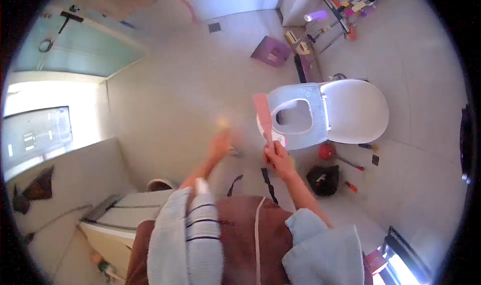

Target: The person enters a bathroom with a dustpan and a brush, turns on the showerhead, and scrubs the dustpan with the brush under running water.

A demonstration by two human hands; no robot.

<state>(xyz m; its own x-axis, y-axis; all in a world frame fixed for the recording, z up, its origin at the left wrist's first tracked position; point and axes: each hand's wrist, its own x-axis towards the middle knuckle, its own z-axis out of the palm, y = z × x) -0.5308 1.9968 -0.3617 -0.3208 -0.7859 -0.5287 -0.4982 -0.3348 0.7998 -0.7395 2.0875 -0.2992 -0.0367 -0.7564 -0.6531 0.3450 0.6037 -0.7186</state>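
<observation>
Left hand [220,145] is showing as a motion blur over the floor [175,94]; cannot tell whether its fingers are opening or closing, or whether they are holding the faint yellowish patch at their tips. To the right, the right hand [278,158] is gripping a pink flat-headed tool [262,110] by its handle, fingers wrapping round. The tool's head is pointing away from the body and overlapping the front of the light-blue seat cover [319,115] in view; contact is not showing. Judgement: good handling is needing a firm handle grip, a steady wrist and the head staying off the cover's fabric.
</observation>
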